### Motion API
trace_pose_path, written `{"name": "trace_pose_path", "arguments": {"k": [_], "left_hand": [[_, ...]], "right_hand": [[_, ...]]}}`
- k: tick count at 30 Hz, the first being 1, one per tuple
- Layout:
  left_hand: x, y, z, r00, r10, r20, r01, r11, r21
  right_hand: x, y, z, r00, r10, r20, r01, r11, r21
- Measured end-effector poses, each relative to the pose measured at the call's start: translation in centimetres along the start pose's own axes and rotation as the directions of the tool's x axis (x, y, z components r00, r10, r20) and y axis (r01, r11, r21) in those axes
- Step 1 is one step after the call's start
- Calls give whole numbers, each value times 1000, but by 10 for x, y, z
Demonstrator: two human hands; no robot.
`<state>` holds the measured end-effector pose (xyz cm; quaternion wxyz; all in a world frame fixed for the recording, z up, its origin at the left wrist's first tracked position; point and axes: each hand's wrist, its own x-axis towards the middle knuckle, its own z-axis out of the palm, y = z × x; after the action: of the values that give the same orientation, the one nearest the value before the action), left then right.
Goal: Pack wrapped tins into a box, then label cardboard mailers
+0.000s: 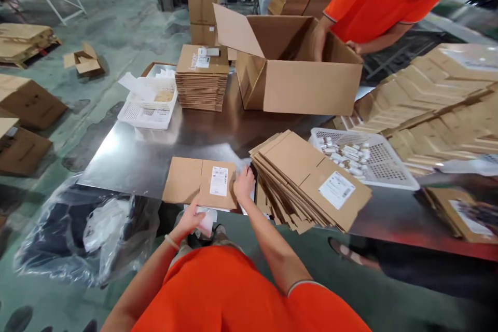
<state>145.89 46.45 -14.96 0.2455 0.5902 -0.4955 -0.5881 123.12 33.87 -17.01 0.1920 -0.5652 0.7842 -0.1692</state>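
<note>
A flat folded cardboard box with a white barcode label lies at the near edge of the shiny metal table. My right hand rests on its right end, fingers bent over the edge. My left hand is below the table edge, gripping a small white packet under the box. To the right, a fanned stack of flat labelled boxes leans across the table.
A co-worker in orange reaches into a large open carton. White perforated trays, one with small bottles, a stack of flat cardboard, cardboard dividers, and a plastic bag at the left surround me.
</note>
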Motion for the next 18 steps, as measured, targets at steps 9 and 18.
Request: {"name": "trace_pose_path", "arguments": {"k": [9, 18], "left_hand": [[7, 34, -9, 996, -79, -50, 93, 818, 567], [-17, 27, -18, 971, 193, 141, -184, 980, -71]], "right_hand": [[-46, -6, 2, 996, 93, -1, -89, 956, 280], [-11, 88, -138, 825, 390, -409, 66, 652, 755]]}}
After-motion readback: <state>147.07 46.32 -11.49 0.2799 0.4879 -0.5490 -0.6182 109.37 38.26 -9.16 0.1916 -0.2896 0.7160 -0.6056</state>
